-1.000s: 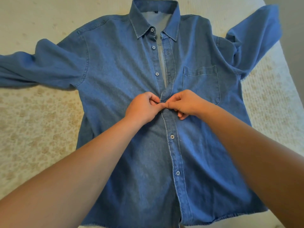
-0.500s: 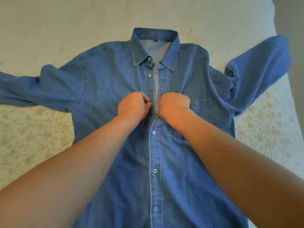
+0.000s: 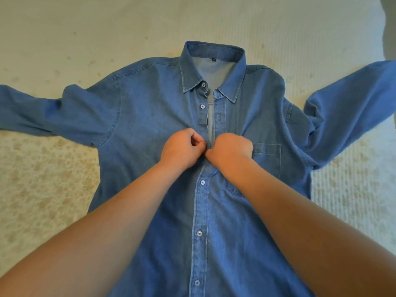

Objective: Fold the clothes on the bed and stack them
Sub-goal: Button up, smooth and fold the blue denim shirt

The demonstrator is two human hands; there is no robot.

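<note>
We have the denim shirt spread front-up on the cream bedspread, its long axis running straight away from us, collar at the far end and hem off the near edge of view. Our left hand curls in and pinches the button-side placket at chest height, and our right hand is fisted tight on the opposite edge, knuckles up; the two hands meet just beside each other over the front opening. Above them the placket gapes, showing pale lining; below them it lies closed, buttons in a line toward us. One sleeve stretches out left, the other sleeve angles up and right. The chest pocket sits just right of our right hand.
</note>
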